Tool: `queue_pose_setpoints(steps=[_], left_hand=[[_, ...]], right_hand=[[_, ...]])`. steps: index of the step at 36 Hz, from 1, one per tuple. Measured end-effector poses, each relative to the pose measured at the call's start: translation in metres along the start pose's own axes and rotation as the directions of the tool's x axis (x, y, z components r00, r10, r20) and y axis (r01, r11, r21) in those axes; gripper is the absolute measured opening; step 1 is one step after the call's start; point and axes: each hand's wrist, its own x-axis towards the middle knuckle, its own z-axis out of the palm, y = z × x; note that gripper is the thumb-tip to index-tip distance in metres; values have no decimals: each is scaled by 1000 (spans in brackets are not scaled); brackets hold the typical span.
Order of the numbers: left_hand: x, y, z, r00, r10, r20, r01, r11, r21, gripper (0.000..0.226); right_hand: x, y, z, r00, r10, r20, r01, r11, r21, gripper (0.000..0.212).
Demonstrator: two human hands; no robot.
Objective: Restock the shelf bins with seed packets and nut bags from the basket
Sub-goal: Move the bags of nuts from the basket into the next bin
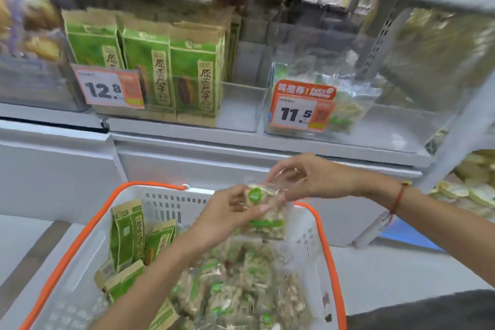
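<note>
Nearest the camera, a white plastic shopping basket with an orange rim [305,238] sits low in the head view. Its right half holds a heap of clear bags of pale nuts with green labels [241,292]; its left half holds green and tan paper seed packets [126,233], some upright, some lying flat.

Above the far end of the basket, both hands hold one clear nut bag with a round green sticker [263,211]. The left hand [227,214] grips its left side, fingers curled round the bag. The right hand [302,179], with a red cord bracelet [397,198] at the wrist, pinches the top edge of the bag between fingertips and thumb.

Farther off, a white shelf [187,131] carries clear plastic bins. The left bin [241,104] holds upright green and tan seed packets [171,72] behind a price tag reading 12.8 [108,87]; its right part is bare. The right bin [396,128] holds a few clear bags [342,99] behind an orange tag reading 11.5 [301,107]. Everything here is blurred.
</note>
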Motion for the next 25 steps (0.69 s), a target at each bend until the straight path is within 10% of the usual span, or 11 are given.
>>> queue_pose_setpoints(steps=[6,11,25], left_hand=[[48,79,11,940,337,-48,-337,941,15,19],[92,156,31,849,529,5,-528,848,51,24],[168,198,44,822,561,100,-563,775,285,32]], right_hand=[[-51,-18,-60,914,-172,-367,167,985,-47,34],[-80,-20,-108,703,-311,-639,338,937,-84,32],[-57,13,-162,561,-352,-750,151,933,-325,30]])
